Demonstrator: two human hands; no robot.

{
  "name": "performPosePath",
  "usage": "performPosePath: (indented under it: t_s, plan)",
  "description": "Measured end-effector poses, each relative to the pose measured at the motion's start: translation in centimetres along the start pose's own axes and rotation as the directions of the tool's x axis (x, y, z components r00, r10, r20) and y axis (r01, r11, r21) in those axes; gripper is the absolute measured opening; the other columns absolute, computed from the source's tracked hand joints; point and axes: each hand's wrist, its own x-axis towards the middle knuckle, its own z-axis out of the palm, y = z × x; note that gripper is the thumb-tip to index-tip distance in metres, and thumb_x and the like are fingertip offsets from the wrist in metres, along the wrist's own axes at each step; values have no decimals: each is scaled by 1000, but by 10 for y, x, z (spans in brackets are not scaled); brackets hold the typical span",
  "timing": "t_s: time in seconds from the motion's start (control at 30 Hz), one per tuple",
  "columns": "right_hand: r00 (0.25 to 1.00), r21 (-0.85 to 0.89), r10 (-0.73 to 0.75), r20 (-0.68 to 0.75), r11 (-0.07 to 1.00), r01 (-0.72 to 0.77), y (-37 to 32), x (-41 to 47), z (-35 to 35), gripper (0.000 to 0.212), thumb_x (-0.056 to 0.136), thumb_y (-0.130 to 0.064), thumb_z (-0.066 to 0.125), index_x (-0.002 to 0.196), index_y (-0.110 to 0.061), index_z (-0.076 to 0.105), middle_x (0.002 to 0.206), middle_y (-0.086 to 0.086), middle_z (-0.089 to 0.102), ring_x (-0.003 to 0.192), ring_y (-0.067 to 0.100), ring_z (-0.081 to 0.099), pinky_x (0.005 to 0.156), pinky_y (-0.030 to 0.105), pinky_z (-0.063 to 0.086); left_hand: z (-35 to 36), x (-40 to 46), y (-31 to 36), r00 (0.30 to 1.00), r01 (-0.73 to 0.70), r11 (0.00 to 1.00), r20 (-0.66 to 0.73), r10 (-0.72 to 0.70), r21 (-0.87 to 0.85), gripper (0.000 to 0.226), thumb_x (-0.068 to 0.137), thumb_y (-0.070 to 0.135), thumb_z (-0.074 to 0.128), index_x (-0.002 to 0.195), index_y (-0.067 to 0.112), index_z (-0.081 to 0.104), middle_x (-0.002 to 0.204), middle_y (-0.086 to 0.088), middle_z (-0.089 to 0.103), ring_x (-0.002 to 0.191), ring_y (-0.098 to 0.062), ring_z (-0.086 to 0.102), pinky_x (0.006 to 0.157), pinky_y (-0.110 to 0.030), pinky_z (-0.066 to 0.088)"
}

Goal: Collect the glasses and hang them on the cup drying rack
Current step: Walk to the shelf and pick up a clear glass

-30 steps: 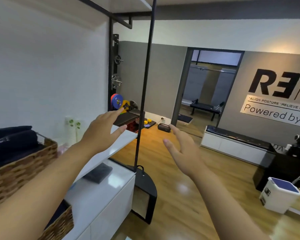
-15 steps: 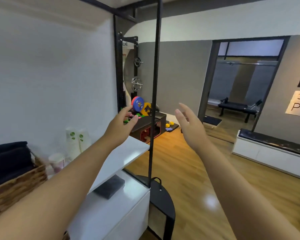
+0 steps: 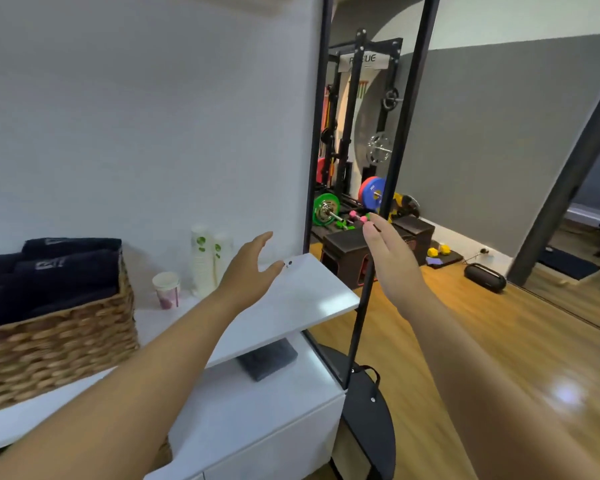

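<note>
A white shelf board (image 3: 302, 299) juts out from a pale wall, carried by black metal uprights (image 3: 388, 188), with a white cabinet top (image 3: 257, 410) below it. The floor (image 3: 482, 341) beyond is glossy wood, and past the uprights stands a black squat rack (image 3: 357, 98) with coloured weight plates (image 3: 371, 190) at its foot.

The left hand (image 3: 246, 271) hovers over the shelf board, fingers spread and gripping nothing. To its left, against the wall, stands a stack of white paper cups (image 3: 201, 261) printed with green marks, and nearer still a single paper cup (image 3: 167, 289) with a pink pattern. Further left sits a wicker basket (image 3: 56, 341) filled with dark folded towels (image 3: 49, 268). Beneath the left forearm, a dark folded cloth (image 3: 267, 362) lies on the cabinet top.

The right hand (image 3: 392, 258) is held out flat in the air to the right of the front upright, fingers together and straight, empty.

No drinking glasses and no cup drying rack can be made out anywhere around either hand.
</note>
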Motion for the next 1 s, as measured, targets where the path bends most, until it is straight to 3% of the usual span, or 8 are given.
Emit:
performPosePath:
  t_s: [0.1, 0.2, 0.3, 0.43, 0.5, 0.67, 0.87, 1.0]
  plan:
    - [1000, -43, 12, 28, 999, -11, 21, 35, 20, 57, 110, -53, 37, 163, -32, 34, 129, -25, 48, 124, -3, 38, 97, 19, 30, 22, 33, -33, 999, 33, 999, -6, -33, -18, 71, 97, 36, 66, 157, 35, 29, 159, 1, 37, 144, -20, 38, 116, -40, 35]
    - [997, -58, 47, 56, 997, -44, 44, 74, 45, 57, 109, -55, 35, 163, -35, 33, 158, -17, 45, 130, -5, 34, 105, 24, 27, 50, 74, -72, 996, 91, 993, -16, -93, -73, 82, 95, 28, 70, 160, 37, 20, 162, -2, 33, 147, -23, 35, 117, -41, 34]
    - [992, -44, 97, 82, 995, -93, 65, 112, 68, 57, 109, -56, 37, 163, -38, 32, 166, -15, 38, 133, -6, 32, 109, 26, 29, 78, 114, -108, 989, 144, 983, 0, -145, -114, 94, 92, 26, 74, 162, 34, 13, 164, -2, 29, 149, -23, 29, 111, -31, 29]
    - [984, -2, 151, 92, 988, -152, 89, 158, 95, 56, 109, -54, 40, 162, -39, 33, 158, -19, 43, 132, -4, 39, 117, 37, 38, 110, 171, -148, 980, 197, 970, 4, -198, -146, 106, 87, 30, 80, 163, 36, 7, 163, -3, 29, 148, -22, 31, 108, -31, 31]
    - [982, -14, 161, 98, 987, -161, 100, 176, 109, 54, 108, -54, 41, 160, -41, 35, 142, -34, 44, 126, -11, 44, 117, 40, 40, 126, 199, -164, 977, 212, 966, 4, -214, -145, 110, 84, 34, 83, 162, 37, 6, 164, -3, 29, 148, -22, 31, 110, -34, 34]
    - [968, -50, 218, 127, 976, -213, 130, 205, 135, 57, 103, -61, 40, 158, -47, 35, 112, -58, 34, 100, -38, 42, 105, 27, 43, 168, 246, -197, 972, 230, 961, -19, -236, -157, 121, 74, 42, 89, 161, 38, 6, 167, 0, 25, 151, -22, 28, 113, -39, 37]
    - [964, -55, 228, 137, 973, -223, 157, 226, 149, 71, 90, -72, 36, 158, -49, 34, 113, -55, 33, 105, -25, 45, 105, 29, 43, 201, 271, -221, 960, 256, 959, -83, -267, -122, 125, 68, 45, 92, 160, 43, 7, 163, 3, 33, 146, -21, 38, 106, -36, 42]
    - [962, -28, 216, 167, 976, -214, 177, 233, 149, 66, 96, -72, 37, 158, -50, 34, 117, -54, 34, 113, -19, 45, 111, 36, 43, 210, 273, -227, 952, 257, 961, -141, -270, -105, 115, 74, 42, 89, 158, 44, 12, 156, -1, 46, 138, -22, 49, 102, -33, 45]
